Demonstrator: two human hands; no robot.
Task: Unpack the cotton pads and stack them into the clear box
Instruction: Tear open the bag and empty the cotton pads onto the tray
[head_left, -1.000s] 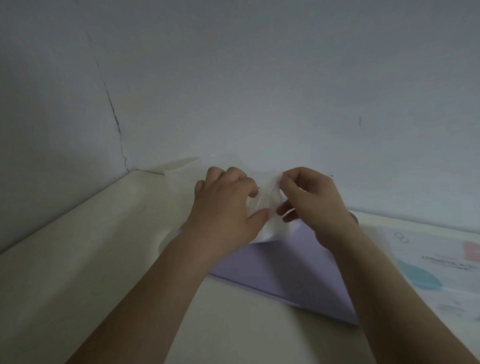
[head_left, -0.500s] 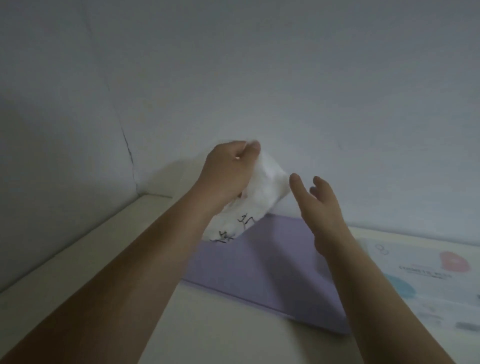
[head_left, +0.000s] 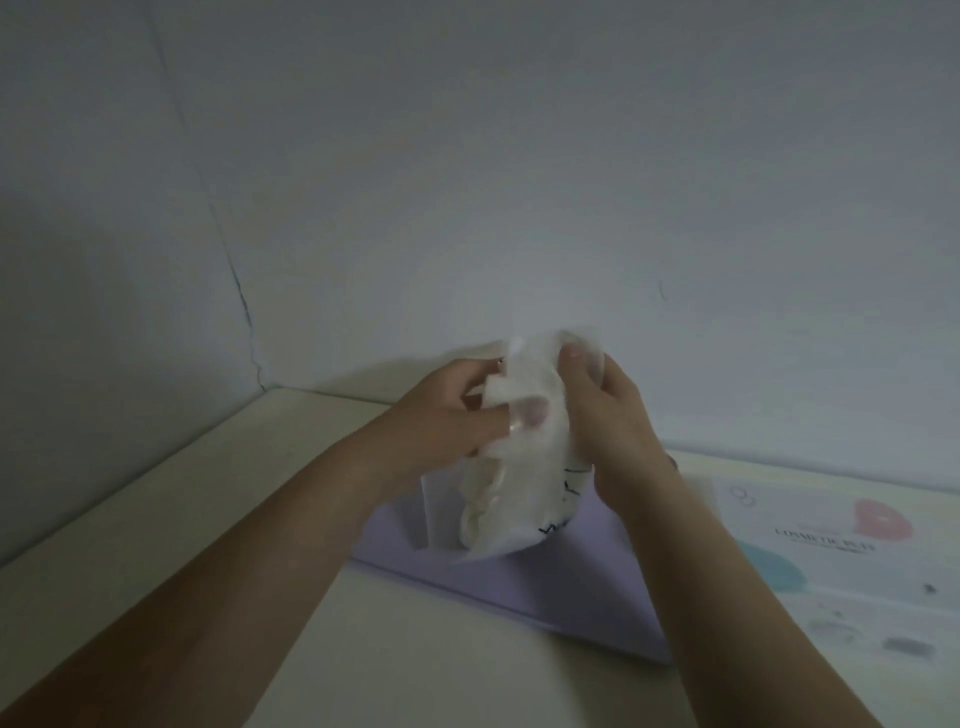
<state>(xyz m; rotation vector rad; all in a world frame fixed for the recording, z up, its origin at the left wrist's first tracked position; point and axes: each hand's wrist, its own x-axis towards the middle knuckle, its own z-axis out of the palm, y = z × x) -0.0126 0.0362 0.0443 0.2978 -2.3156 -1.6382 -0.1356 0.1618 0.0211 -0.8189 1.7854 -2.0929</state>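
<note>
The left hand (head_left: 447, 421) pinches the clear plastic bag (head_left: 524, 467), thumb pressed on its front. The right hand (head_left: 608, 415), at 3 o'clock across the bag, curls round the other side with its thumb at the top edge. The step looks like opening the bag, and no pad is out yet. The cotton pads (head_left: 480, 501) sag inside, at 5 o'clock from the left hand. Next, the mouth needs parting without spilling them. Beneath lies a lilac mat (head_left: 571, 587). A pale upright panel (head_left: 427, 512) at 6 o'clock of the left hand may be the clear box; I cannot tell.
</note>
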